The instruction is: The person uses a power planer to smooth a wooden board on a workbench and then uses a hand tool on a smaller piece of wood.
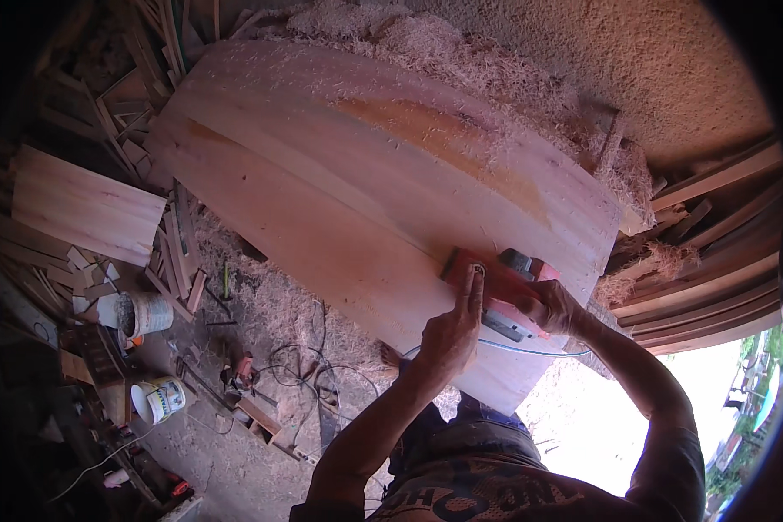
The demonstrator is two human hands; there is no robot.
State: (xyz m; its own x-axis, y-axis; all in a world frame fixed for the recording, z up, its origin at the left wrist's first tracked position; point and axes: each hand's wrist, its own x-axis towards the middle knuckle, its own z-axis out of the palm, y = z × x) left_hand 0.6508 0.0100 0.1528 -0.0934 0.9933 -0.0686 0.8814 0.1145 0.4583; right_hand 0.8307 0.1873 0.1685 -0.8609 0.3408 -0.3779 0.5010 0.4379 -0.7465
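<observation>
A red and black electric hand planer [505, 291] rests on a wide reddish wooden panel [322, 235], near the panel's right end. Closed around its rear handle is my right hand [558, 309]. My left hand [454, 337] bears on the planer's left end, its first fingers stretched together over the round knob and the others partly hidden. A pale blue cord [539, 351] curves past the tool and beneath my wrists. Orange-brown patches and scattered shavings mark the panel's surface.
Heaps of wood shavings [426, 43] lie along the far side by a rough wall [670, 70]. Stacked boards [713, 278] stand at right. To the left are a loose panel [87, 204], two white buckets [158, 400], offcuts, a red power tool [244, 370] and tangled cables [313, 365] on the floor.
</observation>
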